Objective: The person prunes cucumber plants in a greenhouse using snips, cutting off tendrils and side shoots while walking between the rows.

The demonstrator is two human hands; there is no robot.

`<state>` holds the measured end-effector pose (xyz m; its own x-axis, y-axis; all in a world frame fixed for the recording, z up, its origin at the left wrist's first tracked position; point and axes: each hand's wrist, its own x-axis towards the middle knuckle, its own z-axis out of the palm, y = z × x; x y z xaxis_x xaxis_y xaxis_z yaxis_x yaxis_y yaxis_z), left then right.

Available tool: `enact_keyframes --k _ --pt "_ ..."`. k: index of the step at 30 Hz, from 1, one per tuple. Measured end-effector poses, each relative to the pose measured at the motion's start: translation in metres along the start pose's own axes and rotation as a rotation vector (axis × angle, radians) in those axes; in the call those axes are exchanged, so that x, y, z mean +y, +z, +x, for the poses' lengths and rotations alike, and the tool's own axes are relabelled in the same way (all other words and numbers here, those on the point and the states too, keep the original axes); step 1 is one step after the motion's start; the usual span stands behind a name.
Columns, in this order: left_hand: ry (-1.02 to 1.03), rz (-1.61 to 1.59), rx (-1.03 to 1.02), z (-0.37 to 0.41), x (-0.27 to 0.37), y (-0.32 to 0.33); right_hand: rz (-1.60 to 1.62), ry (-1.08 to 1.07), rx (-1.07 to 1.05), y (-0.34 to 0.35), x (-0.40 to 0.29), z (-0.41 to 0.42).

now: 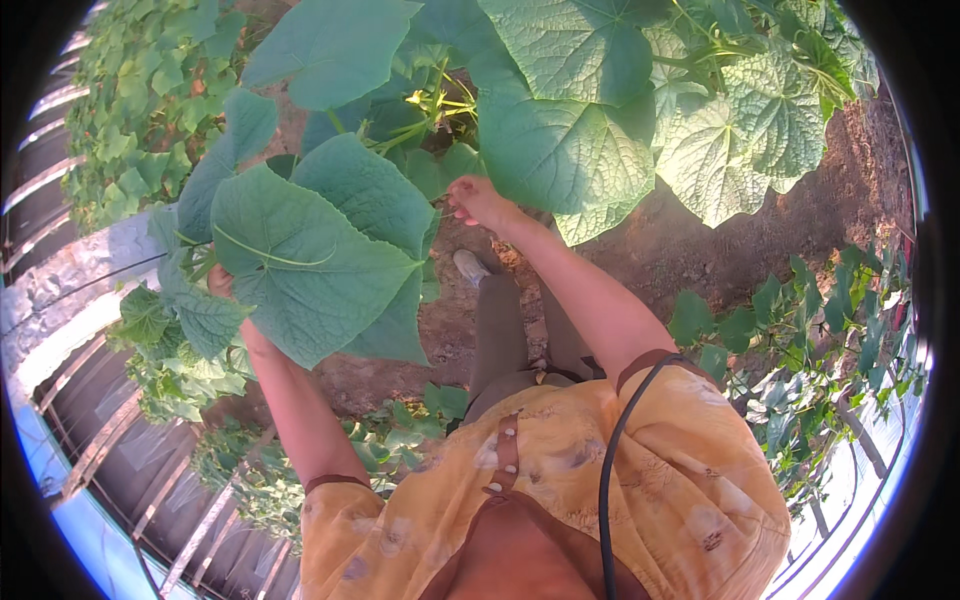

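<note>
A climbing cucumber-like plant with broad, toothed leaves fills the upper part of the view. My left hand [220, 281] is mostly hidden behind a large green leaf [307, 262], close to a stem [201, 261]; its grip does not show. Below the middle leaves, my right hand [480, 202] has its fingers bent together beside a shaded leaf [442, 169]. Whether a thin stem or tendril lies between those fingers is unclear. Yellow flowers [414, 97] and thin green stalks [420, 127] stand just above the right hand. A curling tendril [274, 256] crosses the large leaf.
Brown soil [645, 240] lies underfoot, with one shoe [471, 268] visible. More vines grow at the right [810, 322] and upper left [135, 127]. A pale wall [75, 270] and slatted framing [172, 517] run along the left. A black cable [611, 480] hangs over my shirt.
</note>
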<state>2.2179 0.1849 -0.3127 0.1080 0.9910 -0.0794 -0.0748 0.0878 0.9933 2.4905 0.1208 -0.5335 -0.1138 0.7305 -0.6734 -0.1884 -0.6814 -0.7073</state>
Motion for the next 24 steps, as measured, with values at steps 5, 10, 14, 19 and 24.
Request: enact_keyframes --k 5,10,14,19,24 --pt "-0.039 -0.042 0.029 0.001 -0.002 -0.041 0.44 -0.045 0.293 0.0 0.045 0.11" --pt "0.346 0.355 -0.117 -0.008 0.0 -0.058 0.962 0.034 0.191 0.019 0.051 0.173" --pt "0.453 0.486 -0.02 -0.012 0.011 0.01 1.068 0.044 0.02 0.019 0.07 0.192" --pt "0.406 0.467 -0.059 -0.007 0.016 -0.006 1.248 0.053 0.028 0.024 0.065 0.191" --pt "0.427 0.47 -0.026 -0.002 0.012 0.002 1.435 0.003 0.011 0.031 0.053 0.201"
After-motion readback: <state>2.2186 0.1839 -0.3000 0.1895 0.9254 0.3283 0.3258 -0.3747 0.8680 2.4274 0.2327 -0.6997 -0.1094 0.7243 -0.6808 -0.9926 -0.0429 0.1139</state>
